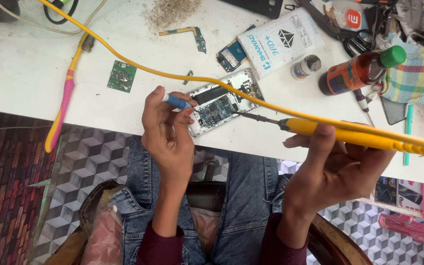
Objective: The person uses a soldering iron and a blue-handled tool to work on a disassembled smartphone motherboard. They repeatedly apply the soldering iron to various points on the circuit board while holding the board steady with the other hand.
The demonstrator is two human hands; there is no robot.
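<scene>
Lying open on the white table (20, 73) near its front edge is a phone (222, 100), back cover off, its pale frame ringing a dark blue circuit board studded with small metal parts. The table's surface is smooth and scuffed, with a heap of grey-brown dust (170, 11) at the far edge. The left hand (168, 130) is curled, fingers pinched round a thin blue-handled tool (176, 101) whose tip meets the phone's left side. The right hand (339, 164) grips a yellow soldering iron (310, 127), thumb laid over the plastic barrel; its dark metal tip (251, 117) reaches onto the phone's lower right edge. A glossy yellow cable (138, 66) arcs across the table and over the phone. Left of it lie a pink and yellow toothbrush (65, 103) and a small square green board (121, 76). Behind the phone sit a blue board (231, 55), a flat white packet (280, 41), a small round pot (305, 66), an orange bottle (359, 71) with a green cap and a checked cloth (415, 73). Blue denim covers the person's lap
</scene>
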